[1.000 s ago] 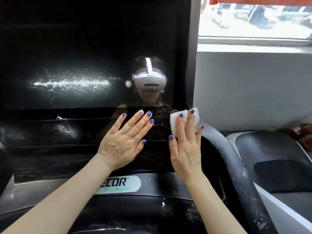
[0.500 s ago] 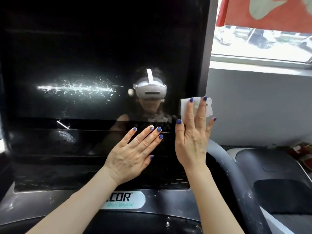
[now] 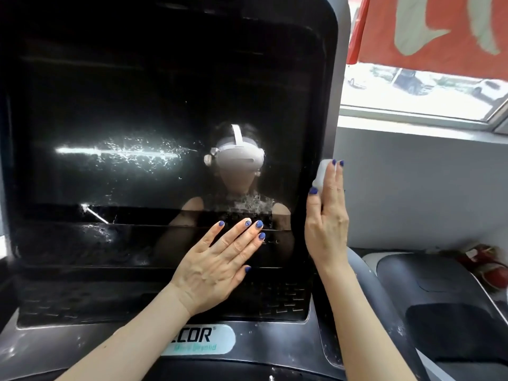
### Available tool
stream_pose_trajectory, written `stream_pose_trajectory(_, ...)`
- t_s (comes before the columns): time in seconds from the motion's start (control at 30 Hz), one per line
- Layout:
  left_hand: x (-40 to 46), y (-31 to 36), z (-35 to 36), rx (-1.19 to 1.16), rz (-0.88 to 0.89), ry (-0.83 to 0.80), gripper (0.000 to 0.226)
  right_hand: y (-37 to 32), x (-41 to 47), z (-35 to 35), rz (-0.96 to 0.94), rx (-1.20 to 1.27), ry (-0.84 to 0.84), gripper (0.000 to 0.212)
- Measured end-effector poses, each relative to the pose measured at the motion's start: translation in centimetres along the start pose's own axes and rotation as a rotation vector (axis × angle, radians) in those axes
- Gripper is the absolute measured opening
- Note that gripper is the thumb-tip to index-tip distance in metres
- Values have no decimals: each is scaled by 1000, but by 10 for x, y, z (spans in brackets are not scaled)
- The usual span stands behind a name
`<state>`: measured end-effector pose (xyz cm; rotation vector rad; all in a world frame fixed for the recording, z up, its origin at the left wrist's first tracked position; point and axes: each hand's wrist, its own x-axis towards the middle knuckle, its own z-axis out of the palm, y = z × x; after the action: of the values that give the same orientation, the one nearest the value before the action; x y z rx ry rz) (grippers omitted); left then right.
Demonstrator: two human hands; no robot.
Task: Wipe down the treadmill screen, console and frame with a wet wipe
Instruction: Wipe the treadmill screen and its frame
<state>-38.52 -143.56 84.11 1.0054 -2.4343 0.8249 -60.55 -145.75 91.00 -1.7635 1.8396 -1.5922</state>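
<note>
Treadmill screen [image 3: 165, 119], a large dark glossy panel, stands nearly upright and faces the person, its long axis running left to right across most of the view. Its right edge meets a grey frame strip [image 3: 334, 105] that runs top to bottom and curves inward at the upper corner.

Wet wipe [image 3: 322, 174] is at that right edge, about halfway up, pressed flat between the strip and the right hand [image 3: 327, 224]. The fingers are straight and together, pointing upward, so the hand pushes the wipe rather than grasping it; only a small white patch shows beside the fingertips. The wipe seems folded into a pad standing taller than it is wide, though most of it is hidden behind the hand.

Left hand [image 3: 217, 268] lies flat and released on the lower part of the screen, fingers spread and pointing up and to the right, holding nothing, probably bracing the panel.

The step in hand looks like wiping the right edge of the screen and its frame. White specks and a smeared streak show on the glass to the left, and dust spots on the console [image 3: 192, 345] below, so much appears left to do. The next move calls for steady flat pressure along the strip toward the top corner, with the pad kept under the fingers so it does not slip off the rounded edge
</note>
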Motion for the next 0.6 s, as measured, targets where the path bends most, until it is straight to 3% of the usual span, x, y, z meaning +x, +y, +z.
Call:
stream_pose_trajectory(0.13,2,-3,-9,-112,-22,7,62,2,-3,5,-325,-196,9,48)
stream_pose_trajectory(0.2,10,-9,-15,-126,-25,15,61,6,4,8,-394,-235,70,44)
stream_pose_trajectory(0.5,72,-43,-46,-164,-12,93,58,-37,28,11,164,344,255,50)
stream_pose_trajectory(0.6,91,-52,-51,-145,21,106,58,-40,37,7,222,361,296,44)
